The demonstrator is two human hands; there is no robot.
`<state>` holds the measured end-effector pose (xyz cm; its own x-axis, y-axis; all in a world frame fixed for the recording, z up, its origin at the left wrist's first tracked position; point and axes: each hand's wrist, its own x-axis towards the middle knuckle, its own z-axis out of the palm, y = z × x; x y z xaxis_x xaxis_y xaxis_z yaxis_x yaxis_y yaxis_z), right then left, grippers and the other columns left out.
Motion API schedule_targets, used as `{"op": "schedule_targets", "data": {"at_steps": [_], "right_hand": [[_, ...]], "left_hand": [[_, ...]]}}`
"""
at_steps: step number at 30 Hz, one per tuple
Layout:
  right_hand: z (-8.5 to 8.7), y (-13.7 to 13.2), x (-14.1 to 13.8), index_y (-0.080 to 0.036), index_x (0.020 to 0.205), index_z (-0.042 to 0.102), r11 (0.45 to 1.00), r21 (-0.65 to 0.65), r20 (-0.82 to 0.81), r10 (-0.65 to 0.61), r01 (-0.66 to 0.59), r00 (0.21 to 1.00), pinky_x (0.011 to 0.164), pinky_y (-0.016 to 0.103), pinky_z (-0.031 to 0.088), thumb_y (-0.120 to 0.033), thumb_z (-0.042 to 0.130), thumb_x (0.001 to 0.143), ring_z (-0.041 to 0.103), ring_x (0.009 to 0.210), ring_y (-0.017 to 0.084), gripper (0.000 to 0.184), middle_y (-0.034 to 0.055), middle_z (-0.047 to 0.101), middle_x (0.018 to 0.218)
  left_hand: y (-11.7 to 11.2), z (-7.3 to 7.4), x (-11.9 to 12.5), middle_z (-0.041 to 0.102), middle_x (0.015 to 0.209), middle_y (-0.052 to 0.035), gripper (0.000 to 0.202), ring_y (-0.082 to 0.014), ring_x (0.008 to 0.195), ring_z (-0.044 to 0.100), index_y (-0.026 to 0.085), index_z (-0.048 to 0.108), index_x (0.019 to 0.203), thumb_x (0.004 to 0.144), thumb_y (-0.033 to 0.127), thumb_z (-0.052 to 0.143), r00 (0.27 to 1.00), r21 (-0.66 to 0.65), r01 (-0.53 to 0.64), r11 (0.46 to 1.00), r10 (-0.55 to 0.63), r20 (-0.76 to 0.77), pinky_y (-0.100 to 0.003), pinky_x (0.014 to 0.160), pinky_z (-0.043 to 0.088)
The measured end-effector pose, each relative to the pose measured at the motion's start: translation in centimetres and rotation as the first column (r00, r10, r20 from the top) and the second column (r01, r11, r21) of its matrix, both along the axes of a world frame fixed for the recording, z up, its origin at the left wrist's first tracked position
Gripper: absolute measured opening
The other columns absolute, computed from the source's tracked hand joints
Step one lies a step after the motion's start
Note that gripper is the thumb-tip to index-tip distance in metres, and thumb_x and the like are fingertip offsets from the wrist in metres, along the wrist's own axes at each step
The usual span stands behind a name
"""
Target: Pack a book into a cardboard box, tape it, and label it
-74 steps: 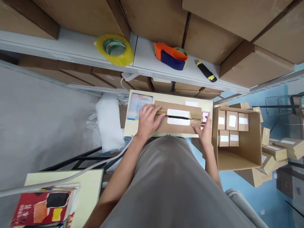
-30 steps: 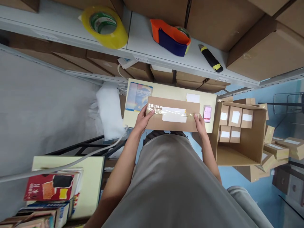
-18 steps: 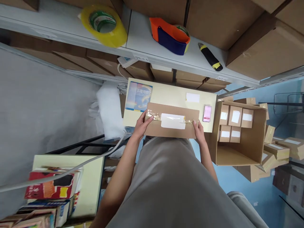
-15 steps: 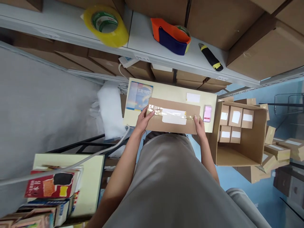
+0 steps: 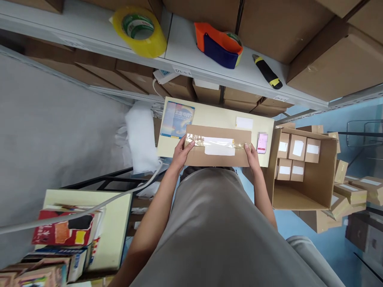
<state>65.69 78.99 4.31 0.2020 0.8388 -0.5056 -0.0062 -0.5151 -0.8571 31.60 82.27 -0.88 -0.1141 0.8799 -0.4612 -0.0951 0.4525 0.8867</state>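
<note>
A flat brown cardboard box [image 5: 218,159] lies between my hands, over the front edge of a pale table [image 5: 209,113]. Clear tape runs along it, partly over a white label [image 5: 220,150]. My left hand [image 5: 181,153] grips the box's left end, thumb on top of the tape. At the other end my right hand [image 5: 251,155] holds on the same way, with its lower fingers hidden. Behind the box on the table are a blue book [image 5: 177,119], a white slip [image 5: 244,122] and, close to my right hand, a phone [image 5: 262,142] with a lit pinkish screen.
Overhead, a grey shelf [image 5: 182,44] carries a yellow tape roll [image 5: 154,42], an orange and blue tape dispenser [image 5: 220,50] and a utility knife [image 5: 267,71]. An open carton [image 5: 326,171] with several labelled boxes stands at right. A white cable [image 5: 98,207] crosses the left side, above stacked books [image 5: 62,231].
The box has tilted slightly and levelled out, its left end a little lower. Both hands keep their hold. My view has shifted slightly.
</note>
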Motion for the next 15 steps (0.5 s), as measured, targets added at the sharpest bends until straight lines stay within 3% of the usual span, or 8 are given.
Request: {"op": "schedule_targets", "data": {"at_steps": [8, 15], "right_hand": [[-0.3, 2.9, -0.3, -0.026, 0.15, 0.075, 0.999, 0.034, 0.044, -0.008, 0.007, 0.999, 0.124, 0.05, 0.06, -0.088, 0.072, 0.093, 0.073, 0.145, 0.034, 0.084, 0.011, 0.079, 0.155], [0.0, 0.0, -0.3, -0.024, 0.147, 0.075, 0.997, -0.042, -0.022, -0.072, 0.071, 0.997, 0.122, 0.049, 0.061, -0.09, 0.073, 0.093, 0.076, 0.141, 0.034, 0.085, 0.0125, 0.081, 0.15]], "left_hand": [[4.3, -0.4, 0.1, 0.076, 0.156, -0.0154, 0.087, -0.0423, 0.146, 0.071, 0.024, 0.073, 0.152, 0.084, 0.074, 0.091, 0.997, 0.052, 0.054, 0.997, -0.057, 0.042, -0.052, 0.12, 0.063], [2.1, 0.2, 0.0, 0.074, 0.159, -0.0165, 0.087, -0.0425, 0.149, 0.069, 0.025, 0.071, 0.156, 0.086, 0.071, 0.09, 0.998, -0.005, 0.047, 0.999, -0.047, 0.043, -0.054, 0.124, 0.06]]}}
